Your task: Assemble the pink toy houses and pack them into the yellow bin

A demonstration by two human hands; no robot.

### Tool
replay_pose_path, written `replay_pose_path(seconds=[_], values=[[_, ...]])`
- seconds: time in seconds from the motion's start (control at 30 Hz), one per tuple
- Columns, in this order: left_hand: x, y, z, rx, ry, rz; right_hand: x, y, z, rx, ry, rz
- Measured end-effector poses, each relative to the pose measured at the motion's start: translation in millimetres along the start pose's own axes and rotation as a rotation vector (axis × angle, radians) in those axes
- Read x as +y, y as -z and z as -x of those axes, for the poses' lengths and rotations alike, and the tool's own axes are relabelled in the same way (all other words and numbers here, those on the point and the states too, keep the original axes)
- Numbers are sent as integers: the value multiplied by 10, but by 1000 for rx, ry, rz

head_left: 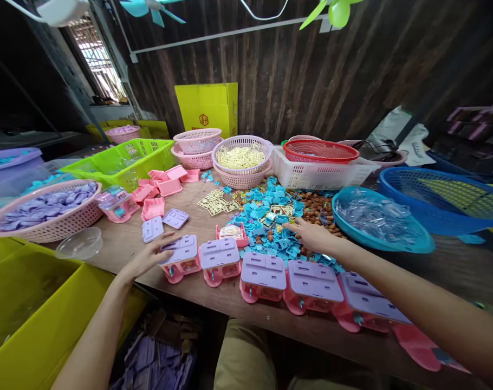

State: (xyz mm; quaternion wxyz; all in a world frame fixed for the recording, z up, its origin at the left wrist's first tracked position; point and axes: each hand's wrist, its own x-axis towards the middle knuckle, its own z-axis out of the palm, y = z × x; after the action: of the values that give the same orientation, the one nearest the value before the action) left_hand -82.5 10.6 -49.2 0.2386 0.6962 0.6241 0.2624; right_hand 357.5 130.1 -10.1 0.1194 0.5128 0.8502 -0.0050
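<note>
From my remote feed: left hand (152, 255) is at the leftmost box (183, 268), front table edge, end of the row. Fingers loosely spread over the left side of its purple lid (185, 248), apparently touching, not clamped. Right hand (309, 235) reaches over the blue parts (273, 200), fingers stretched forward; can't tell whether the tips pinch anything. Yellow frames (282, 209) just beside them.

Handling, my guess: box is light, stiff plastic, a bit slick, clear walls likely crackable. I'd hold it by the pink base (175, 277) or both lid edges, no hard squeeze mid-wall. Blue parts look tiny, light, rigid; fingertip pinch, one at a time.
</note>
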Motion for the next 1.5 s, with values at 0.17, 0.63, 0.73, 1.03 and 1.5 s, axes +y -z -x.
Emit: replay_pose_path(seconds=[0.17, 0.63, 0.73, 1.03, 1.5], values=[[425, -325, -129, 92, 1, -354, -3, -260, -291, 51, 228, 14], [620, -566, -236, 77, -234, -386, 511, 20, 533, 425, 7, -468], [1003, -834, -302, 212, -336, -333, 597, -54, 1103, 499, -56, -783], [2930, -2533, -307, -207, -863, -157, 507, -578, 2380, 702, -295, -1069], [3893, -3513, -737, -549, -759, -75, 764, -1540, 2955, 991, -854, -1403]])
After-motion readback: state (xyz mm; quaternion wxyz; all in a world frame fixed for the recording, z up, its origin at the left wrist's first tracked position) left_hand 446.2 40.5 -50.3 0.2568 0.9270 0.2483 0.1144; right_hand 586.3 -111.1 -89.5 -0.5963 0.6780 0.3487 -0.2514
